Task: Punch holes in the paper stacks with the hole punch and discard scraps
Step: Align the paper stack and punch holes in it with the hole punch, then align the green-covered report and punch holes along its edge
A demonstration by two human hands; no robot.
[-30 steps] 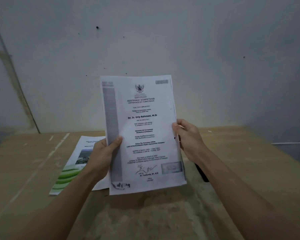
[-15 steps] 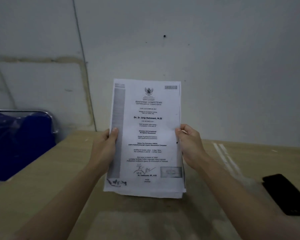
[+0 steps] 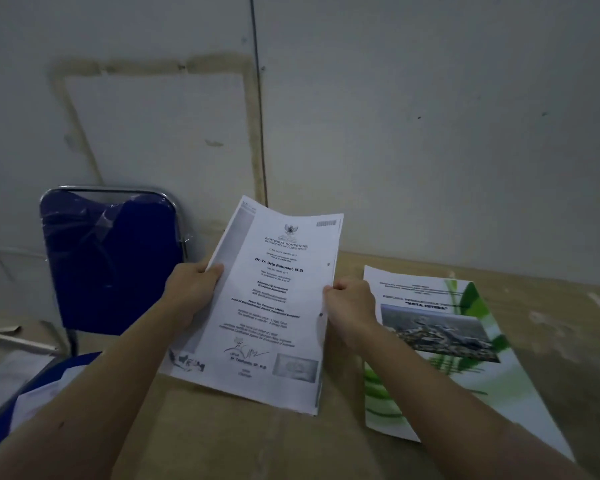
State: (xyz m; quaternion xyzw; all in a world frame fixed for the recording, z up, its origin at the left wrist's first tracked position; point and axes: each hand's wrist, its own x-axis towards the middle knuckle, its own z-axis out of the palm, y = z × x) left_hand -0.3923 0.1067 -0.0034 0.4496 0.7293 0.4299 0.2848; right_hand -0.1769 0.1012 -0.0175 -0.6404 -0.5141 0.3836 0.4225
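Head view: left hand (image 3: 191, 292) and right hand (image 3: 352, 308) each pinch a side edge of the stack (image 3: 267, 306), held tilted above the table (image 3: 222, 427), beside a booklet (image 3: 440, 344). No punch visible. Risk: loose sheets fanning out of alignment, or sliding toward the chair (image 3: 111, 258), if either pinch slackens.

Single head-worn view, angled forward and down, close over the table (image 3: 243, 434) edge, facing the wall (image 3: 430, 133).
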